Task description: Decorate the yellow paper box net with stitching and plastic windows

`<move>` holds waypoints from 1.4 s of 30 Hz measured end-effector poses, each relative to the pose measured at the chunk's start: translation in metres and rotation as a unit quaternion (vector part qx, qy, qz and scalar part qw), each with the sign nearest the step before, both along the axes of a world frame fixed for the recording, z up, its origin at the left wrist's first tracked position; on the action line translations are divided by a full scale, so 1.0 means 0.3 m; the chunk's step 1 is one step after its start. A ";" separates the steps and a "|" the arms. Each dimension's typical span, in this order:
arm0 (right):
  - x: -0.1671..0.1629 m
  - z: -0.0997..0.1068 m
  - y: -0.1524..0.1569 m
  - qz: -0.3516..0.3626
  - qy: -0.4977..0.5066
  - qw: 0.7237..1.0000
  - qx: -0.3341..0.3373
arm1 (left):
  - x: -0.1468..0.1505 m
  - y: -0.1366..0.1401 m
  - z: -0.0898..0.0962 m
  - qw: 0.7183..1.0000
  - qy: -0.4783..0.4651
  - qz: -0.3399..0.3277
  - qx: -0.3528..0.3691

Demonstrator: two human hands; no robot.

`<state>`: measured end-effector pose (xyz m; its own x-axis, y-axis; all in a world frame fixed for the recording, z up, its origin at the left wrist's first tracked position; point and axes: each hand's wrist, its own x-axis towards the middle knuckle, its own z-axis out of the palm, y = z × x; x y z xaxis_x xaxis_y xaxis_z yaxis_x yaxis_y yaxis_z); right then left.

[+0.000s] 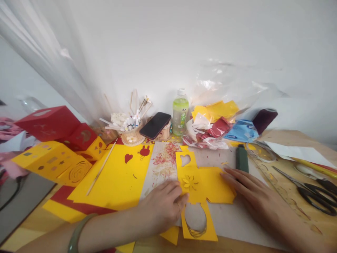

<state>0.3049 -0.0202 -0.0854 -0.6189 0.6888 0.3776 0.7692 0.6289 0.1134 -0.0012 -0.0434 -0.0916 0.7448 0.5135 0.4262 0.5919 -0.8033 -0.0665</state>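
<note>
A yellow paper cut-out (210,179), shaped like an unfolded box, lies on a grey mat (223,218) in front of me. It has a heart-shaped hole, a flower pattern and a large round opening in its lower flap. My left hand (164,203) has its fingers curled at the cut-out's left edge, thumb and fingertips together on the paper. My right hand (252,193) rests with straight fingers over the right end of the cut-out. Just beyond those fingers is a dark green block-like object (242,158).
Black-handled scissors (313,193) lie at right. Yellow sheets (113,182) with a thin stick (101,168) lie at left, beside red and yellow paper boxes (50,158). Behind stand a bottle (180,114), a phone (156,125) on baskets, and a plastic bag (210,130) of scraps.
</note>
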 end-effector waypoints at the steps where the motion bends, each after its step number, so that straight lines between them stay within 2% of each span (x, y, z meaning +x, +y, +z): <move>1: -0.003 0.009 -0.001 0.003 0.007 1.000 0.006 | -0.001 0.000 -0.001 1.000 -0.003 0.003 -0.004; 8: -0.066 0.067 -0.023 0.054 0.054 0.997 -0.011 | -0.001 0.007 -0.006 1.000 0.007 0.002 -0.024; 15: -0.128 0.083 -0.026 0.096 0.041 0.990 -0.090 | -0.004 0.004 -0.006 1.000 0.005 0.013 -0.027; 21: -0.112 0.029 -0.013 0.080 0.080 0.986 -0.124 | -0.006 0.008 -0.003 0.999 -0.001 0.005 -0.035; 30: -0.091 -0.007 -0.009 0.084 0.077 0.990 -0.081 | -0.009 0.017 0.017 0.997 0.042 -0.001 -0.065; 34: -0.067 -0.038 -0.005 0.085 0.072 0.992 -0.061 | -0.023 0.016 0.052 0.996 0.052 -0.006 -0.073; 38: -0.035 -0.082 -0.016 0.061 0.075 0.994 -0.057 | -0.082 0.003 0.105 0.997 0.045 -0.020 -0.053; 40: -0.014 -0.100 -0.023 0.051 0.067 0.995 -0.056 | -0.131 -0.001 0.120 0.999 0.037 0.001 -0.031; 42: 0.008 -0.112 -0.025 0.053 0.051 0.996 -0.047 | -0.190 0.001 0.129 0.998 0.031 0.050 -0.011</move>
<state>0.3073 -0.0278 -0.1191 -0.6517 0.6563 0.3801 0.7021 0.7116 -0.0250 -0.0582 -0.0430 -0.0530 0.7139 0.5951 0.3690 0.6646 -0.7418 -0.0894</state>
